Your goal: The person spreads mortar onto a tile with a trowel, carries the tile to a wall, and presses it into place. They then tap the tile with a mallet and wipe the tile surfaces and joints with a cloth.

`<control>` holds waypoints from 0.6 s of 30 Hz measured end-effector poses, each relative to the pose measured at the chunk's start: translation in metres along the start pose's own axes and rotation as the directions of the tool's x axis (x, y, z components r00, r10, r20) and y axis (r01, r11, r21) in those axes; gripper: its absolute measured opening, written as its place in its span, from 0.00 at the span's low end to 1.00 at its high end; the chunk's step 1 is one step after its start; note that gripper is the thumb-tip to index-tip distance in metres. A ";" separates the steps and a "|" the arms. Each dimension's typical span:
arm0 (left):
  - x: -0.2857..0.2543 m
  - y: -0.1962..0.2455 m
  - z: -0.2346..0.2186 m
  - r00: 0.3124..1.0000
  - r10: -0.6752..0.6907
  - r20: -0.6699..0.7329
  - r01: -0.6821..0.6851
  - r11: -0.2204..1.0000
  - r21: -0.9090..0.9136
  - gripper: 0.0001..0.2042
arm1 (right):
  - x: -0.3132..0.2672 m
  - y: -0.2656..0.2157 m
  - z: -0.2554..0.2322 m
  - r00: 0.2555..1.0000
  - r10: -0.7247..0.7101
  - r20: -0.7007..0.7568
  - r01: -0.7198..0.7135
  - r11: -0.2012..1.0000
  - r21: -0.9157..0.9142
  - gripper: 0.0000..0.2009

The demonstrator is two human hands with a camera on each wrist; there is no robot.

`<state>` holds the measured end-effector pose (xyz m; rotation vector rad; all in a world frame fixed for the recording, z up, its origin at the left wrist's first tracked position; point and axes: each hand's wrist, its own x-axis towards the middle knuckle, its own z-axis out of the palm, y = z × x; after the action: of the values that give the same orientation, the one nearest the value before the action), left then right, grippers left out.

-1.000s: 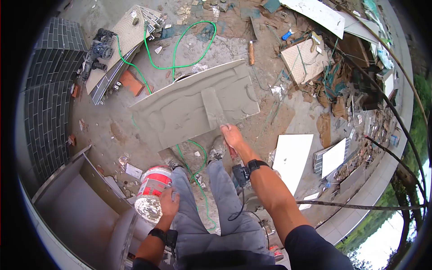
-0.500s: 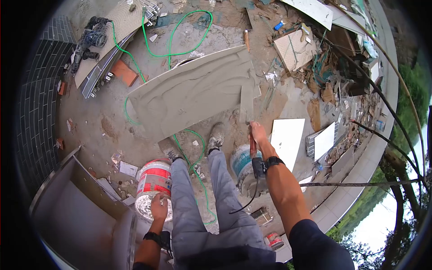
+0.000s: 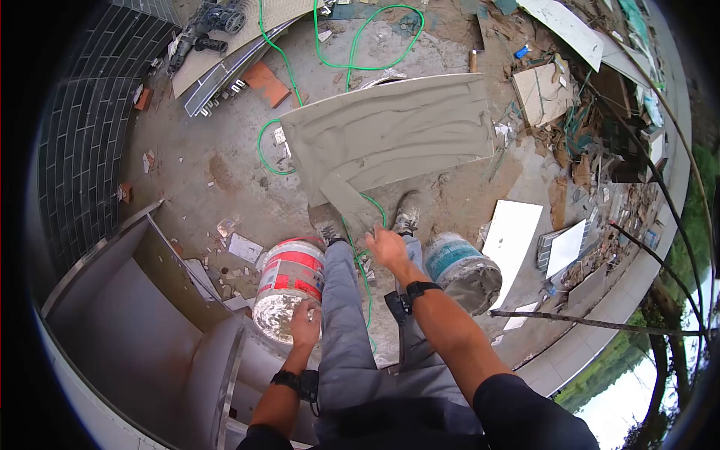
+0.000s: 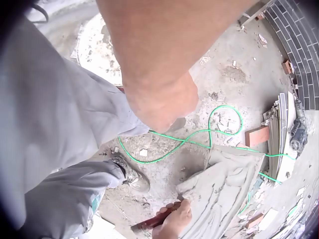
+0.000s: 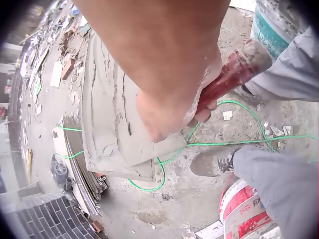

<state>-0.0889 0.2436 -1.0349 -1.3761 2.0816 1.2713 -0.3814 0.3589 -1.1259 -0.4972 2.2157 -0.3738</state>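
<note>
My right hand (image 3: 388,249) grips the red handle (image 5: 227,79) of a flat trowel, whose long blade (image 3: 351,201) lies at the near left corner of a slab. Wet grey mortar (image 3: 397,135) coats the slab's top in long ridges. In the left wrist view the right hand (image 4: 174,220) also shows round the handle, beside the mortar. My left hand (image 3: 304,324) hangs loosely by the left thigh, overlapping the base of a red and white bucket (image 3: 292,270) in the head view. Its fingers are mostly hidden behind the wrist in the left wrist view.
A teal and white bucket (image 3: 461,266) of mortar stands by the right leg. A green hose (image 3: 371,262) runs between the feet and beneath the slab. A power tool (image 3: 206,34) lies on stacked panels at the far left. White boards (image 3: 514,244) and rubble lie at the right.
The trowel has swept from mid-slab to the right end, then across to the near left corner. The mortar now shows new ridges. My left hand stays by the red and white bucket.
</note>
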 end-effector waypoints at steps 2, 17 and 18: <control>-0.003 0.007 0.002 0.999 0.000 0.035 0.001 1.000 -0.008 0.13 | 0.006 0.018 -0.043 0.993 0.013 0.116 0.012 0.977 -0.212 0.19; -0.008 0.089 0.057 0.832 0.381 0.403 -0.494 0.839 0.227 0.17 | 0.022 0.271 -0.191 0.853 0.285 -0.437 -0.314 0.949 0.007 0.20; -0.007 0.094 0.064 0.846 0.371 0.384 -0.476 0.850 0.227 0.16 | 0.028 0.290 -0.181 0.872 0.353 -0.340 -0.293 0.931 0.216 0.21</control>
<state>-0.1780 0.3119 -1.0186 -0.5268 2.2906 1.1536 -0.6038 0.6189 -1.1540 0.0473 2.5543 -0.4907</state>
